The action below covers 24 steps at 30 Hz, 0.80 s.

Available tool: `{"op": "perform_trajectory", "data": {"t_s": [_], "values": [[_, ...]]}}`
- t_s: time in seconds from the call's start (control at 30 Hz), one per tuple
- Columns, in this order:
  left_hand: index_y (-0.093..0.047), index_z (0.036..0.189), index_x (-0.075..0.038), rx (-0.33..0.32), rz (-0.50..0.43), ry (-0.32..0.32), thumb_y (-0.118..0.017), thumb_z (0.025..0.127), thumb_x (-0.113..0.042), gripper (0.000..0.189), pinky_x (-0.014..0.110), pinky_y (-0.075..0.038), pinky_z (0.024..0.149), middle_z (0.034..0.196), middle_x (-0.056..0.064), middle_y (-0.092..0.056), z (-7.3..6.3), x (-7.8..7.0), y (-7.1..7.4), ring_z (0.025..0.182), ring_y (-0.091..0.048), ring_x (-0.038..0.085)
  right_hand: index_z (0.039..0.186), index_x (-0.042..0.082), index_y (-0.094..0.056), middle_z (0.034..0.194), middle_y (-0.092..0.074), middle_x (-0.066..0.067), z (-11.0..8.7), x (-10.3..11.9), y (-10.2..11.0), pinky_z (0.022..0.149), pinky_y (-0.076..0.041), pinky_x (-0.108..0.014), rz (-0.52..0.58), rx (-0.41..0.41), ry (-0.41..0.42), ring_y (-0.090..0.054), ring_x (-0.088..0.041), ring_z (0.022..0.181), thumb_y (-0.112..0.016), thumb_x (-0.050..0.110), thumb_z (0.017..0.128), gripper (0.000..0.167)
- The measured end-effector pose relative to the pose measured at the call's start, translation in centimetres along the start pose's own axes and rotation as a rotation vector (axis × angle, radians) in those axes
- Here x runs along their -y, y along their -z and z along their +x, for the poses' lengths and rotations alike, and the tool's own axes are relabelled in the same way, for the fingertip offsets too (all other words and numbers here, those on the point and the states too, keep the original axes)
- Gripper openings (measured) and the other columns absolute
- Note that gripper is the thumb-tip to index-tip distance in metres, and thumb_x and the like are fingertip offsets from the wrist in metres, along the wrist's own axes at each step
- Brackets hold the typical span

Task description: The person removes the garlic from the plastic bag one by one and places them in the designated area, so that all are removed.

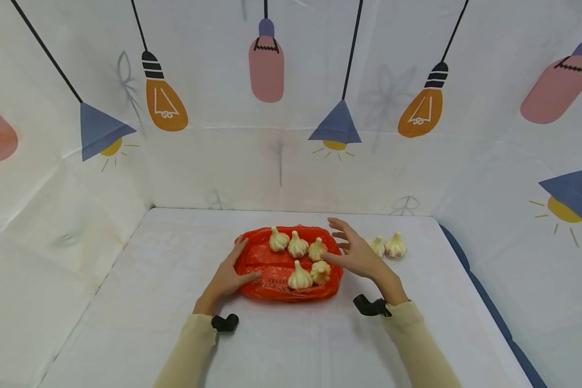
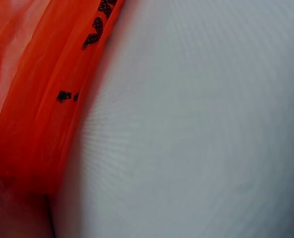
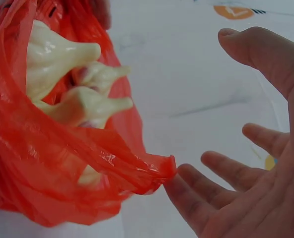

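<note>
A red plastic bag (image 1: 267, 258) lies spread open on the white table, its rim rolled up around several garlic bulbs (image 1: 298, 245). My left hand (image 1: 229, 277) holds the bag's left end, thumb over the near side and fingers along the far-left rim. Black print shows on the bag (image 2: 42, 99) in the left wrist view. At the bag's right end is my right hand (image 1: 361, 258), fingers spread and nothing held. In the right wrist view a peak of the bag's rim meets a fingertip (image 3: 186, 191). Two more garlic bulbs (image 1: 395, 246) sit on the table beyond this hand.
The white table (image 1: 174, 231) ends at a back wall sheet (image 1: 281, 178) printed with lamps and bulbs. Similar sheets rise at left and right. A dark blue edging (image 1: 485, 293) runs down the table's right side. Both wrists carry black camera mounts (image 1: 224, 323).
</note>
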<state>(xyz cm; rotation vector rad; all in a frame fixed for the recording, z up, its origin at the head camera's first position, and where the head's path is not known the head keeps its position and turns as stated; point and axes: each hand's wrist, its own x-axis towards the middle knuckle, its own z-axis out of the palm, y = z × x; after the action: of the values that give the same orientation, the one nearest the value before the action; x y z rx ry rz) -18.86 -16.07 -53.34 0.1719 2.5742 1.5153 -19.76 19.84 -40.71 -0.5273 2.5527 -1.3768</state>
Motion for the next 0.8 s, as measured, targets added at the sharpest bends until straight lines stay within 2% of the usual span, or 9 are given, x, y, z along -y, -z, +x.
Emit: {"op": "perform_trajectory", "data": {"t_s": [0.3, 0.53, 0.8], "values": [[-0.019, 0.166, -0.029, 0.016, -0.005, -0.021, -0.082, 0.085, -0.044, 0.104, 0.067, -0.017, 0.124, 0.175, -0.005, -0.004, -0.2, 0.1, 0.2, 0.160, -0.012, 0.037, 0.162, 0.024, -0.029, 0.163, -0.038, -0.015, 1.1, 1.5, -1.5, 0.110, -0.045, -0.064, -0.087, 0.085, 0.037, -0.045, -0.040, 0.144, -0.078, 0.033, 0.091, 0.086], [-0.020, 0.166, -0.029, 0.017, -0.016, -0.019, -0.083, 0.084, -0.043, 0.104, 0.067, -0.016, 0.124, 0.175, -0.007, -0.005, -0.2, -0.1, 0.3, 0.160, -0.012, 0.036, 0.161, 0.026, -0.031, 0.162, -0.041, -0.007, 2.5, 2.3, -2.0, 0.111, -0.044, -0.065, -0.106, 0.107, 0.056, -0.043, -0.038, 0.146, -0.079, 0.037, 0.090, 0.086], [-0.019, 0.166, -0.028, 0.022, -0.005, -0.015, -0.082, 0.085, -0.043, 0.104, 0.066, -0.017, 0.124, 0.175, -0.004, -0.004, -0.2, 0.0, 0.2, 0.160, -0.012, 0.038, 0.161, 0.024, -0.032, 0.160, -0.043, -0.013, 4.5, 3.0, -3.0, 0.108, -0.048, -0.061, -0.133, 0.165, 0.050, -0.047, -0.038, 0.142, -0.078, 0.037, 0.090, 0.085]]}}
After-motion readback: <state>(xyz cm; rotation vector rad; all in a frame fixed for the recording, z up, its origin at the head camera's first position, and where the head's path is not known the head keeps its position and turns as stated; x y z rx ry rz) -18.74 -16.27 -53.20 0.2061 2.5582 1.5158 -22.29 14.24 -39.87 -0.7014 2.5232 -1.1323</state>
